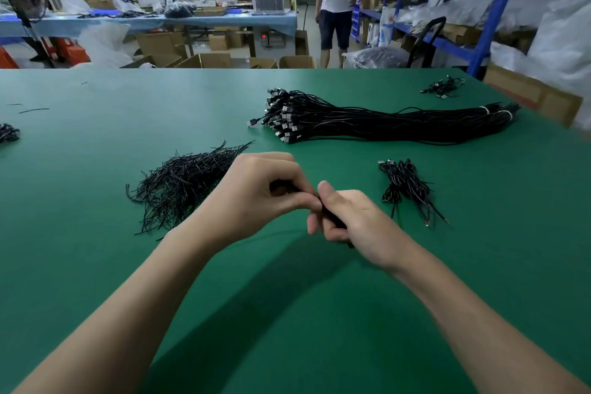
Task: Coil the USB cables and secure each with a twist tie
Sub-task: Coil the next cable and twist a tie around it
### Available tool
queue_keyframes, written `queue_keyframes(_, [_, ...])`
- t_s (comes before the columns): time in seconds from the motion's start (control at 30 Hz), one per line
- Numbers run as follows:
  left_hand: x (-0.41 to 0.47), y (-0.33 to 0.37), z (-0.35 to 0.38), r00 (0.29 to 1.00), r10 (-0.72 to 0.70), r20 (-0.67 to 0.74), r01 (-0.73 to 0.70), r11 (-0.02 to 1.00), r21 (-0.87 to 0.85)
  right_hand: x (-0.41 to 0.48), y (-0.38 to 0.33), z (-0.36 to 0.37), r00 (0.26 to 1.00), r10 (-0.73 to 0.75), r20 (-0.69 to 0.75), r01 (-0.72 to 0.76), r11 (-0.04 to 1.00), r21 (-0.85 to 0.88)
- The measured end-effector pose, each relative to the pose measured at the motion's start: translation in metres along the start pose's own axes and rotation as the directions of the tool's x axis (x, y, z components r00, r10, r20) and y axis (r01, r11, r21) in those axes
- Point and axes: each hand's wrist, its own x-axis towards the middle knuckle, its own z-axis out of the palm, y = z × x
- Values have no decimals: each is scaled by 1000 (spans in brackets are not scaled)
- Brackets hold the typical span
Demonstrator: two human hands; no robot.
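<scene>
Green worktop (pixel 287 313) spreads wide below. Left hand (pixel 256 192) and right hand (pixel 355 221) pinch 1 black cable (pixel 332 217) with curled fingers; tie pile (pixel 182 182) left, bundle (pixel 367 120) above.

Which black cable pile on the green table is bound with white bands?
The long bundle of black USB cables across the far side, banded white near its right end. The small black coiled heap by the right hand shows no such bands.

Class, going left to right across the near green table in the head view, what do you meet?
Pile of twist ties → left hand → right hand, both holding a black cable → small heap of coiled cables
</scene>
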Motion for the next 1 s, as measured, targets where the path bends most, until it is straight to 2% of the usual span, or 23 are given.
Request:
queue_keyframes(0.13, [-5,-14,10,994,-111,-24,97,943,-319,-4,0,1,991,26,133,-57,970,236])
queue_keyframes(0.3, [-14,-27,26,979,-204,16,176,802,-570,-10,4,-3,968,58,245,-133,944,301])
queue_keyframes(0.4, [-17,-31,37,966,-257,32,220,748,-626,-12,7,-2,962,54,269,-157,913,376])
queue_keyframes(0.5, [-20,-32,50,937,-349,-9,258,708,-657,-11,8,0,977,-17,214,-112,812,573])
queue_keyframes(0.57, [-22,-31,59,920,-389,-33,289,735,-613,-8,5,0,991,-50,121,-49,719,694])
queue_keyframes(0.63, [-26,-28,66,926,-378,-25,316,808,-497,-5,2,-1,999,-32,-7,27,653,757])
queue_keyframes(0.77, [-32,-19,76,973,-226,55,232,960,-159,2,0,-3,974,13,-226,163,651,742])
queue_keyframes(0.83, [-34,-13,80,976,-182,119,191,980,-62,6,1,-6,961,-14,-277,211,687,695])
queue_keyframes(0.9, [-33,-10,81,978,-166,125,168,986,-9,9,1,-8,950,-47,-310,227,785,576])
queue_keyframes(1.0, [-33,-6,78,988,-123,98,117,991,63,11,4,-6,926,-106,-362,201,951,235])
